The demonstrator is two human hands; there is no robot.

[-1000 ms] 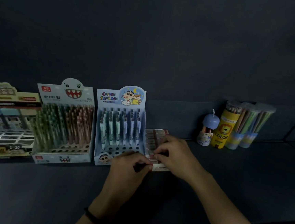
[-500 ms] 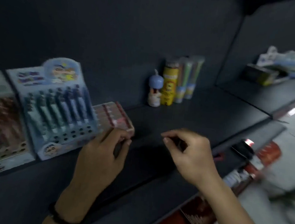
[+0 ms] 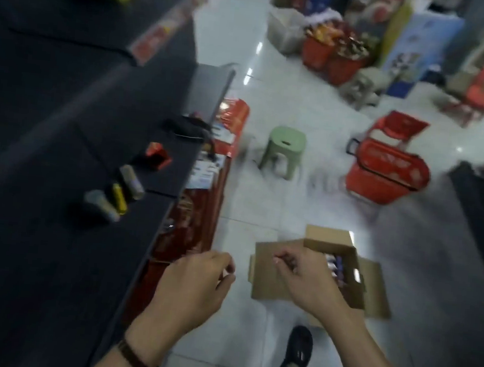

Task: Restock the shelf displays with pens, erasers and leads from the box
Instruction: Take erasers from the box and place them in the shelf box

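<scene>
Both hands hover empty over the floor (image 3: 264, 185), fingers loosely curled: the left hand (image 3: 196, 284) beside the dark shelf (image 3: 53, 254), the right hand (image 3: 305, 279) above the open cardboard box (image 3: 272, 285).

The whole frame is smeared by motion blur, worst toward the edges. From seven to eleven o'clock the dark shelf (image 3: 62, 144) sits in deep shadow, its items barely readable. From twelve to four o'clock the glossy white floor (image 3: 285, 78) is brightly lit from overhead, with streaked glare spots near twelve and three o'clock. Wide-angle distortion bends lines at the borders. The cardboard box (image 3: 273, 277) at five o'clock is soft but legible.
</scene>
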